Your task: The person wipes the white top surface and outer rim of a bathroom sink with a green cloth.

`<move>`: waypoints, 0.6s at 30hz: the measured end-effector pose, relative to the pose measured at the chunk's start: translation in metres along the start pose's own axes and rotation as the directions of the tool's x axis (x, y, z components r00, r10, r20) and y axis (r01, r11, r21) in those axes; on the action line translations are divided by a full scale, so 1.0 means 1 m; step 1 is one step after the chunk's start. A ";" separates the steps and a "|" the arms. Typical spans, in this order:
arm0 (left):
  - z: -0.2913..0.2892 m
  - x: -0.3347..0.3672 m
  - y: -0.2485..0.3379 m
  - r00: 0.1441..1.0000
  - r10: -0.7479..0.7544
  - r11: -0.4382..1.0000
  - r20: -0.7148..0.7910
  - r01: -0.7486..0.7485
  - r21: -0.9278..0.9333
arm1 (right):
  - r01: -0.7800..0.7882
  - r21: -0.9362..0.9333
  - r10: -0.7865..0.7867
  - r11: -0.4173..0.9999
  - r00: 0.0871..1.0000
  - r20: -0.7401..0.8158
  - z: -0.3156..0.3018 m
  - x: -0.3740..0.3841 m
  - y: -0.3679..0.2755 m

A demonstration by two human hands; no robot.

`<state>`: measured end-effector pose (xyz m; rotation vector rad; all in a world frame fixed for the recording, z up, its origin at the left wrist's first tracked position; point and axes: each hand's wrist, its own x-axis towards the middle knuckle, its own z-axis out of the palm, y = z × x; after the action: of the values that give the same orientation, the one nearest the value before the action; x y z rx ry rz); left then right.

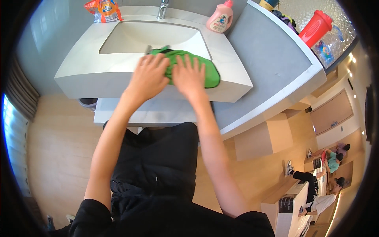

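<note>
A green fabric piece with dark edging [212, 74] lies over the front rim of the white washbasin [118, 79]. A loose green strip and a small dark part show at its far left end. My left hand [149, 77] is closed on the left end of the fabric, its fingers bent and slightly blurred. My right hand [189, 77] lies on the middle of the fabric, fingers spread and pointing away from me. What lies under my palms is hidden.
Behind the basin's bowl rises a chrome faucet [162, 10]. An orange plastic packet [106, 11] stands back left, a pink bottle [220, 17] back right. On the ledge at right is a red container [316, 28]. Several people sit far off at right, one in a white shirt [324, 203].
</note>
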<state>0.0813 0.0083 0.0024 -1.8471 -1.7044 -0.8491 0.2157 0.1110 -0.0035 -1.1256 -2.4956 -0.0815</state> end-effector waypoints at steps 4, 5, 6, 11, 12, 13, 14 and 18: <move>-0.059 -0.043 -0.039 0.977 -0.203 0.964 -0.067 0.211 0.164 | 0.186 0.122 -0.166 0.975 0.974 -0.153 0.018 0.004 -0.078; -0.065 -0.048 -0.043 0.964 -0.253 0.941 -0.082 0.265 0.211 | 0.250 0.141 -0.218 0.958 0.953 -0.210 0.022 0.006 -0.092; -0.073 -0.055 -0.049 0.948 -0.303 0.910 -0.101 0.319 0.265 | 0.252 0.163 -0.213 0.954 0.952 -0.220 0.030 0.006 -0.111; -0.102 -0.078 -0.076 0.932 -0.350 0.874 -0.096 0.362 0.325 | 0.351 0.212 -0.265 0.912 0.899 -0.349 0.046 0.005 -0.160; -0.109 -0.080 -0.078 0.918 -0.392 0.870 -0.059 0.390 0.301 | 0.346 0.230 -0.259 0.910 0.905 -0.336 0.045 0.004 -0.161; -0.111 -0.078 -0.075 0.922 -0.383 0.879 -0.051 0.381 0.287 | 0.351 0.234 -0.253 0.907 0.897 -0.364 0.044 0.005 -0.160; -0.112 -0.078 -0.076 0.942 -0.333 0.902 -0.034 0.329 0.279 | 0.348 0.242 -0.243 0.906 0.894 -0.375 0.044 0.004 -0.157; -0.093 -0.067 -0.074 0.965 -0.260 0.952 0.035 0.250 0.178 | 0.315 0.228 -0.208 0.921 0.895 -0.396 0.040 0.002 -0.138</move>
<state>-0.0051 -0.0967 0.0143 -1.5733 -2.0170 -0.7239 0.1004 0.0281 -0.0239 -0.5839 -2.2166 -0.0023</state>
